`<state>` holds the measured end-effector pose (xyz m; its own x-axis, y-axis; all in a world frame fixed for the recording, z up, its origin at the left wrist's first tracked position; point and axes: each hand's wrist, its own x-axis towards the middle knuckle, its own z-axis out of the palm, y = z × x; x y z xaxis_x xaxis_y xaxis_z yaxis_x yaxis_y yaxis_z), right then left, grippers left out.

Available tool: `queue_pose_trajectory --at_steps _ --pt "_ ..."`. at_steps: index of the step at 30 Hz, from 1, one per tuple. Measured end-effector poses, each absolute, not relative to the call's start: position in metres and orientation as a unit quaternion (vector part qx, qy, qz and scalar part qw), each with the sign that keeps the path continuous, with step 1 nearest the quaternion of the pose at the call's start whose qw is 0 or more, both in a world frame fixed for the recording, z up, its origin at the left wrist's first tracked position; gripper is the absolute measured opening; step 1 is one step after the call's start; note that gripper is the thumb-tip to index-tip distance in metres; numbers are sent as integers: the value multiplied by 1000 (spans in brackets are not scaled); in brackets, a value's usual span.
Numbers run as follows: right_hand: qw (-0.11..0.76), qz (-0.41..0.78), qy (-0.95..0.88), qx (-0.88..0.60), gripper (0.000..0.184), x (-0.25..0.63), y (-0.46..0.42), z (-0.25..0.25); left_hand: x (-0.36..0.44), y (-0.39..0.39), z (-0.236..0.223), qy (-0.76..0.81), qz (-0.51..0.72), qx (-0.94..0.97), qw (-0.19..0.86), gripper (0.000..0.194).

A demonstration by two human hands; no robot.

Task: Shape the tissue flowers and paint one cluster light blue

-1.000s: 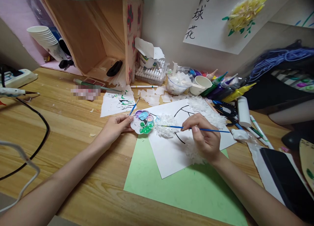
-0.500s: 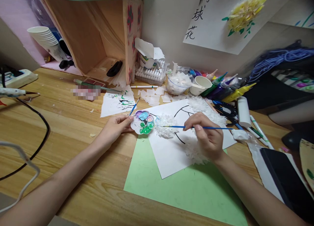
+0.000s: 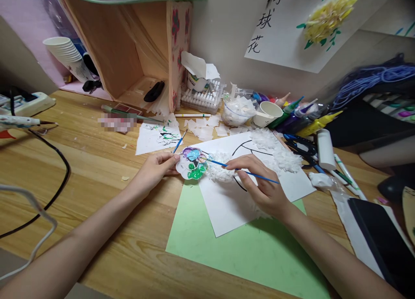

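Petal clusters [image 3: 288,159] are sitting in place on the white sheet [image 3: 217,208], most colouring seemingly remaining, though tints are blurry, while the left hand [image 3: 158,169] is gripping the palette [image 3: 182,169] and the right hand [image 3: 259,182] is pinching a brush [image 3: 217,162] at its edge.

Left fingers [image 3: 172,162] hold palette [image 3: 184,171] — right fingers [image 3: 244,162], brush [image 3: 216,162].

Flower-shaped palette [image 3: 192,164] (paint-smeared), blue paintbrush [image 3: 216,162], slanted

On the table [image 3: 129,253], the paper [image 3: 223,208] lies upon the sheet [image 3: 233,249], and the bowl [image 3: 239,119] stands behind it. My palette [image 3: 184,166] is at the paper's left, the markers [image 3: 349,175] at its right.
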<state>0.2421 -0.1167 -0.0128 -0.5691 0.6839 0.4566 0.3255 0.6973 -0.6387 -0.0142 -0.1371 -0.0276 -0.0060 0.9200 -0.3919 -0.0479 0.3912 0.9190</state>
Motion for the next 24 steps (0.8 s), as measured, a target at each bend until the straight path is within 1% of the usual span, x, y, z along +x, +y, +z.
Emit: queue_pose_trajectory --at_steps 5,10,13,16,24 --pt "360 264 -842 -303 23 244 -117 -10 -14 -136 -29 580 408 369 600 30" --pt "451 272 -755 -391 19 251 -109 -9 -15 -136 -32 576 411 367 604 32" --pt "429 275 -750 -421 19 254 -103 -8 -15 -135 -32 575 414 366 603 31" --pt "404 266 -767 -422 19 255 -102 -8 -14 -135 -31 578 414 366 601 31" --pt "405 224 -789 -404 18 255 -106 -4 -15 -136 -32 572 416 363 606 28"
